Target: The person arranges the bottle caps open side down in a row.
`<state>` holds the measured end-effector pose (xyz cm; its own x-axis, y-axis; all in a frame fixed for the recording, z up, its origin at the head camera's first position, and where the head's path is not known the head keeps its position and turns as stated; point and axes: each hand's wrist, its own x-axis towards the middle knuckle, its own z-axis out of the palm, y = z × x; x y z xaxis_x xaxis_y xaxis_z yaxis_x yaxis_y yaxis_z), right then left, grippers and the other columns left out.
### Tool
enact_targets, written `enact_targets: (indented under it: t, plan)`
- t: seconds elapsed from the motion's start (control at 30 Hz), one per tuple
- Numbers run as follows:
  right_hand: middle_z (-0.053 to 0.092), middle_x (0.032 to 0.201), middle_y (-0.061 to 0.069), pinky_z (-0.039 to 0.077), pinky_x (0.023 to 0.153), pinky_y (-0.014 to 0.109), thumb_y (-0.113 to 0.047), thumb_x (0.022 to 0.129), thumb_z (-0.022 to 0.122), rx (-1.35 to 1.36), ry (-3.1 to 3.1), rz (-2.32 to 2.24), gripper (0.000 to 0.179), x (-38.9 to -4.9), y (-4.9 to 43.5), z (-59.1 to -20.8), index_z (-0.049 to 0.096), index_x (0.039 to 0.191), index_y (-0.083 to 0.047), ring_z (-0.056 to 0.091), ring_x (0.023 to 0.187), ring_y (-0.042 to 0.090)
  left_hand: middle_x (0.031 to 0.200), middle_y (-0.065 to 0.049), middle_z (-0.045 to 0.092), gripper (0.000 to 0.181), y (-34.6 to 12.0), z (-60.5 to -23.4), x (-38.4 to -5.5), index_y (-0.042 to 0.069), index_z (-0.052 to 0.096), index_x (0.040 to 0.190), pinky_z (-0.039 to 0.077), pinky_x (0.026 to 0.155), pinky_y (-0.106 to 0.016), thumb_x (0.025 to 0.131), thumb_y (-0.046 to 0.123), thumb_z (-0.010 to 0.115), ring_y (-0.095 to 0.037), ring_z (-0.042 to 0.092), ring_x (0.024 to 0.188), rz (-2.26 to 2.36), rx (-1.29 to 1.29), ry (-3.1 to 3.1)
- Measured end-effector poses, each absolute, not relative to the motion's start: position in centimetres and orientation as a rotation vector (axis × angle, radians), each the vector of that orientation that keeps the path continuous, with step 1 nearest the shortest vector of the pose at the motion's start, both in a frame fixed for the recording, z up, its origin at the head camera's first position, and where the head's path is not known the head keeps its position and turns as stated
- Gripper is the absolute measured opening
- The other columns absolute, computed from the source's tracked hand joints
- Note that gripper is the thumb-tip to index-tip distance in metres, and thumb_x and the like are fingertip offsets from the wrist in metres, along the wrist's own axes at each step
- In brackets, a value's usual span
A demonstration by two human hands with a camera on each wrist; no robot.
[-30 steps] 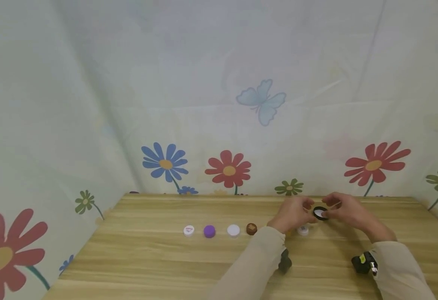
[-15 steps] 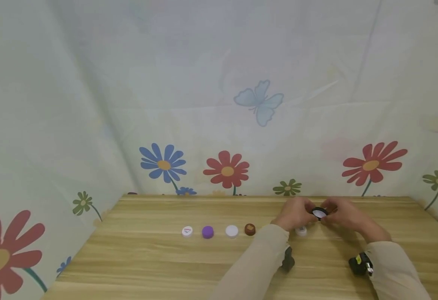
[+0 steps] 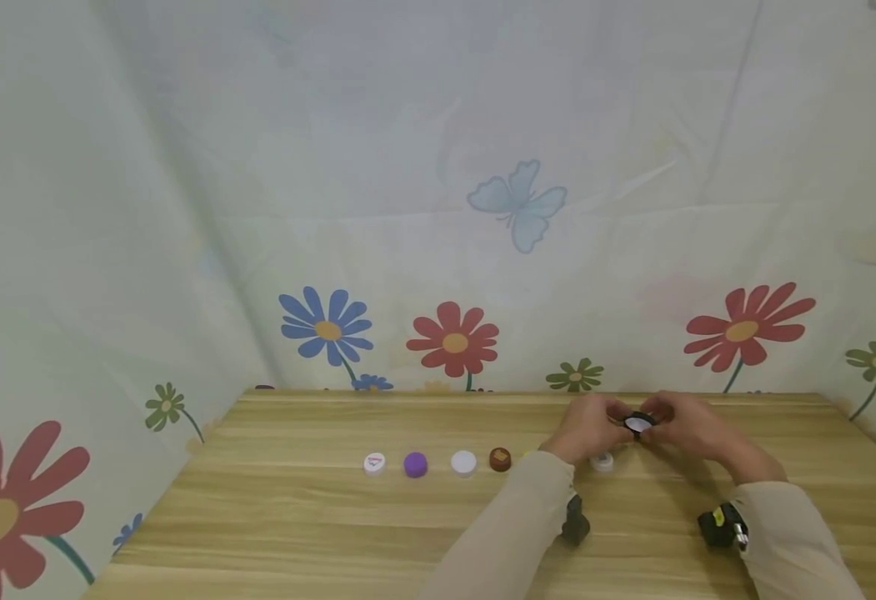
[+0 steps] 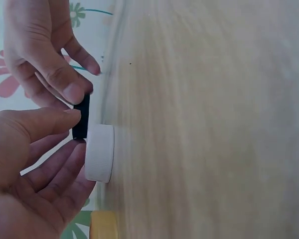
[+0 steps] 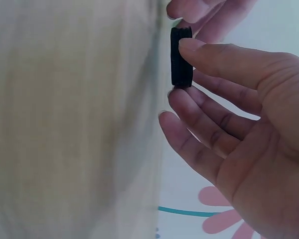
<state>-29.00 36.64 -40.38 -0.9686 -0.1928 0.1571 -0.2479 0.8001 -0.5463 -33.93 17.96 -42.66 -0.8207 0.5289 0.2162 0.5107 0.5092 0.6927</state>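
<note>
A black bottle cap (image 3: pixel 638 424), its pale inside facing up in the head view, is held between both hands near the table's far edge. My left hand (image 3: pixel 586 428) pinches it on the left, thumb against its side. From the right, my right hand (image 3: pixel 691 428) pinches the cap too. The right wrist view shows the ridged black cap (image 5: pixel 181 62) edge-on between thumb and fingers. Just below the left fingers, a white ribbed cap (image 4: pixel 99 153) sits on the table. A yellow cap (image 4: pixel 104 226) beside it is mostly hidden by the left arm in the head view.
Left of the hands, a row on the wooden table (image 3: pixel 295 517) holds a printed white cap (image 3: pixel 374 463), a purple cap (image 3: pixel 416 465), a plain white cap (image 3: pixel 463 462) and a brown cap (image 3: pixel 500 458). A flowered curtain (image 3: pixel 377 183) hangs behind the far edge.
The fingers of both hands have drawn in closer around the black cap, and its tilt has shifted slightly. The row of caps stays in order; the head view has shifted a little.
</note>
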Motion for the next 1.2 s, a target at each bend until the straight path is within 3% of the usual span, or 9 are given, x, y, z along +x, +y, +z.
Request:
enact_targets:
  t: [0.2, 0.53, 0.77, 1.03, 1.2]
  plan:
    - [0.072, 0.101, 0.015, 0.056, 0.086, 0.054, -0.006, 0.092, 0.079, 0.380, -2.891, 0.924, 0.031, -28.5, 36.5, -39.2, 0.068, 0.114, 0.011, 0.069, 0.095, 0.032, 0.098, 0.007, 0.079, 0.025, 17.5, -42.5, -33.6, 0.010, 0.082, 0.111, 0.048, 0.068, -0.011, 0.087, 0.004, 0.086, 0.004, 0.066, 0.076, 1.374, 0.890, 2.653]
    - [0.073, 0.103, 0.008, 0.057, 0.081, 0.042, -0.015, 0.096, 0.078, 0.415, -2.908, 0.968, 0.027, -27.8, 36.5, -38.2, 0.072, 0.114, 0.005, 0.068, 0.095, 0.026, 0.096, 0.009, 0.078, 0.023, 16.7, -42.4, -33.2, 0.012, 0.082, 0.104, 0.049, 0.072, -0.012, 0.085, 0.000, 0.086, 0.003, 0.064, 0.080, 1.461, 0.935, 2.683]
    - [0.072, 0.106, 0.008, 0.062, 0.082, 0.047, -0.018, 0.100, 0.074, 0.389, -2.939, 1.053, 0.026, -27.4, 36.5, -37.6, 0.072, 0.115, 0.003, 0.065, 0.095, 0.027, 0.092, 0.010, 0.079, 0.017, 16.3, -42.4, -33.1, 0.013, 0.082, 0.100, 0.048, 0.071, -0.011, 0.086, 0.007, 0.089, 0.006, 0.063, 0.076, 1.523, 0.963, 2.681]
    - [0.073, 0.103, 0.006, 0.056, 0.075, 0.034, -0.013, 0.098, 0.077, 0.451, -2.882, 1.000, 0.019, -27.4, 36.5, -37.4, 0.072, 0.111, 0.001, 0.067, 0.096, 0.026, 0.086, 0.014, 0.076, 0.012, 15.7, -42.2, -32.8, 0.015, 0.083, 0.101, 0.047, 0.069, -0.012, 0.090, 0.017, 0.088, 0.006, 0.061, 0.075, 1.536, 0.972, 2.694]
    - [0.074, 0.106, 0.009, 0.059, 0.081, 0.039, -0.013, 0.100, 0.074, 0.409, -2.877, 1.013, 0.017, -27.2, 36.5, -37.5, 0.072, 0.111, 0.001, 0.069, 0.102, 0.033, 0.081, 0.018, 0.071, 0.010, 15.7, -42.1, -32.4, 0.015, 0.084, 0.098, 0.047, 0.067, -0.014, 0.090, 0.019, 0.088, 0.005, 0.059, 0.073, 1.570, 0.939, 2.656]
